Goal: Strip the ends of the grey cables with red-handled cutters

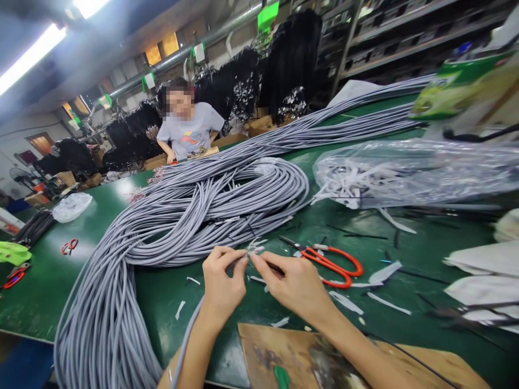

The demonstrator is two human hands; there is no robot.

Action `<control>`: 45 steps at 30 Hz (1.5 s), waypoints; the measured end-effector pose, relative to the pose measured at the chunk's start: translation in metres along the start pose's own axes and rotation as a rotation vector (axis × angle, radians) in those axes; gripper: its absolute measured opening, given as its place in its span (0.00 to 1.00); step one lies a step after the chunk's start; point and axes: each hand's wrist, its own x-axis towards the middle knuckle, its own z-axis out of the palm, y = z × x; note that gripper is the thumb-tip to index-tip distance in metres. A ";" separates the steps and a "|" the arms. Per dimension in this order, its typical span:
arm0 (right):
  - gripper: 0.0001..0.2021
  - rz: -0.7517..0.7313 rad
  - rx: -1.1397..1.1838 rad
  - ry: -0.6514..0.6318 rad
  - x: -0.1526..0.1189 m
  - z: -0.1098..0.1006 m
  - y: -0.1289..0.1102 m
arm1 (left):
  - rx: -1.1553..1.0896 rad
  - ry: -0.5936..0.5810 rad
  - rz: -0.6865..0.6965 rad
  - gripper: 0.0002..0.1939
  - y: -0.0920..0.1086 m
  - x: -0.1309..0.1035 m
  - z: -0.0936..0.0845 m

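Note:
My left hand is closed in a pinch around the end of a grey cable, which runs down along my forearm. The fingertips of my right hand meet it at the cable's tip, pinched together, with a thin dark strand showing under the fingers. The tip itself is mostly hidden between both hands. Just beyond the right hand lie scissors with orange-red handles. A large coiled bundle of grey cables spreads across the green table in front and to the left.
White scraps and black strips litter the table around the scissors. A clear plastic bag of white pieces lies at right, near white gloves. A worn brown board sits at the front edge. Another person is across the table.

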 end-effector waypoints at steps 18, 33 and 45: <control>0.19 -0.158 -0.198 0.109 0.005 -0.007 0.001 | 0.114 0.004 -0.045 0.12 0.005 0.000 -0.008; 0.17 -0.197 -0.139 0.060 0.005 -0.008 0.000 | 0.007 -0.147 -0.134 0.14 0.008 0.003 -0.010; 0.18 -0.164 0.204 -0.049 0.006 -0.020 -0.011 | -0.337 -0.222 -0.319 0.18 -0.003 0.008 -0.010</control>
